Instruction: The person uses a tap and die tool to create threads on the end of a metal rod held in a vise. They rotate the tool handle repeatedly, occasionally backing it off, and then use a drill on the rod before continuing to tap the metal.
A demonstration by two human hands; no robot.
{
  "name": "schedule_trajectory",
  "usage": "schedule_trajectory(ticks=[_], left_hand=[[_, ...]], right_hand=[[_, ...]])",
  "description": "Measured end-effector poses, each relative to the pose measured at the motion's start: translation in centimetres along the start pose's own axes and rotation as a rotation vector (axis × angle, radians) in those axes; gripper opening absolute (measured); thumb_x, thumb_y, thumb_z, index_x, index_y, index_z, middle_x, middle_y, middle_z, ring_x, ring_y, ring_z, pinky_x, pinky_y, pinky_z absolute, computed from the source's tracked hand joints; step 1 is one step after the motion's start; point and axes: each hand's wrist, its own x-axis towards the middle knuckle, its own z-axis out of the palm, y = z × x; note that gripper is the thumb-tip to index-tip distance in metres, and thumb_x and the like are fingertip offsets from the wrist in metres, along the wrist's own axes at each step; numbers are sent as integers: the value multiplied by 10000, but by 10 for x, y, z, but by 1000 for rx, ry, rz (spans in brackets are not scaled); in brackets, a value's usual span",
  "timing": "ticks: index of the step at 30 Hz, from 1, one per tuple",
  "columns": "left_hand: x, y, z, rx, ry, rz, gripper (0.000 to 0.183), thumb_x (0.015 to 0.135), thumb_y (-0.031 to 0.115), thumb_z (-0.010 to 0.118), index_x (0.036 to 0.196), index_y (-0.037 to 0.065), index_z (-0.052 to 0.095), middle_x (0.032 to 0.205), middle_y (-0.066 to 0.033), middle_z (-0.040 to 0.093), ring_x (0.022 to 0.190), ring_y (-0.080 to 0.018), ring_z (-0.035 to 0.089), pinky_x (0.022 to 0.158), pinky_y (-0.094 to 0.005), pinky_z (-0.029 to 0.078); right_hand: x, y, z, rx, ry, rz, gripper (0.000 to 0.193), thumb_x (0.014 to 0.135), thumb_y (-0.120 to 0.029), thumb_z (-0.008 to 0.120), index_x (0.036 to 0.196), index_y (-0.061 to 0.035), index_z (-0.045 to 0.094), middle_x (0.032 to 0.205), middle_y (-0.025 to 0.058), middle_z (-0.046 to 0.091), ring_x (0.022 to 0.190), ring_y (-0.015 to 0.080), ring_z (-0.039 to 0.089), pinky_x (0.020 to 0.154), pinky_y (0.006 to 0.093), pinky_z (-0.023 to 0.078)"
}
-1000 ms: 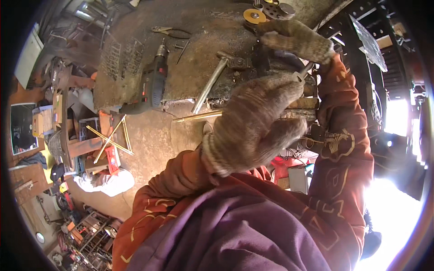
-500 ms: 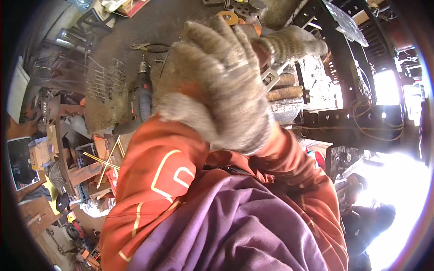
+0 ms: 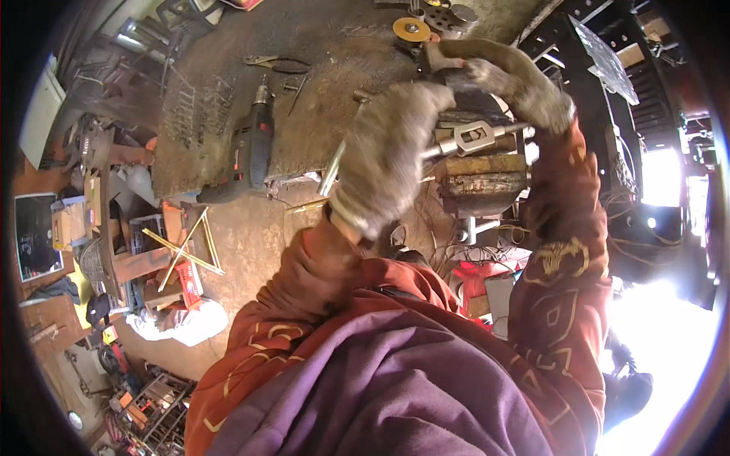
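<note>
Both my hands wear dirty grey work gloves. My left hand [image 3: 391, 152] is over the bench edge, smeared by motion, its fingers too blurred to read. My right hand [image 3: 525, 83] reaches in from the right, its fingers curled round something dark that I cannot make out. A steel tap wrench [image 3: 473, 137] lies just below the right hand, its left handle running toward my left hand. Under it stands a vise with worn, wood-like jaws [image 3: 487, 178]. Beside the left wrist shows a shiny metal bar [image 3: 331, 171]. Beyond the right fingertips is a yellow disc [image 3: 411, 29].
On the bench [image 3: 319, 114] lie a dark cordless drill [image 3: 251, 148] and pliers [image 3: 277, 64]. Round metal parts [image 3: 452, 17] stand at the far edge. Yellow sticks [image 3: 190, 251] and a white bag [image 3: 182, 323] are at lower left. Dark steel frames [image 3: 601, 91] rise on the right.
My hands were crossed together in front of me; they have moved apart, the right one going right. The tap wrench and the vise are now less covered.
</note>
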Motion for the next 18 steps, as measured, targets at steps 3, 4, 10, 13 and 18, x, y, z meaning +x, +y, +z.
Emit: schedule_trajectory(ticks=[3,4,10,13,18], left_hand=[[45,-33,1,-158,-164,-277,322,1091,181,500,1315,-18,618,1209,-175,721,1056,-296,720,965,-418,598],[71,-43,15,-150,-193,-213,328,1101,182,476,1333,-11,603,1214,-169,719,1052,-297,724,949,-410,612],[124,-37,114,-443,-587,-528,401,1030,328,612,1223,-18,681,1194,-166,723,1105,-267,704,939,-385,585],[105,-46,77,-616,-433,-582,409,1032,319,614,1258,-20,656,1210,-165,716,1122,-281,697,917,-392,598],[31,6,11,-938,-89,-604,418,1019,300,639,1288,-19,632,1219,-168,708,1136,-306,688,878,-403,611]], right_hand=[[-58,-72,53,328,473,121,705,980,-430,707,1480,33,525,1384,152,636,1292,249,588,1134,406,451],[-63,-83,79,291,587,55,683,969,-387,728,1477,25,530,1393,154,625,1313,253,571,1137,423,445],[1,-111,161,-606,787,-403,628,869,-222,806,1417,-10,583,1445,225,574,1406,370,496,1192,500,343],[5,-95,123,-497,867,-583,493,916,-165,733,1365,3,615,1390,213,603,1320,372,561,1141,465,406],[21,-43,21,-714,677,-30,390,1016,-283,696,1330,-55,663,1234,159,711,1160,268,681,983,367,529]])
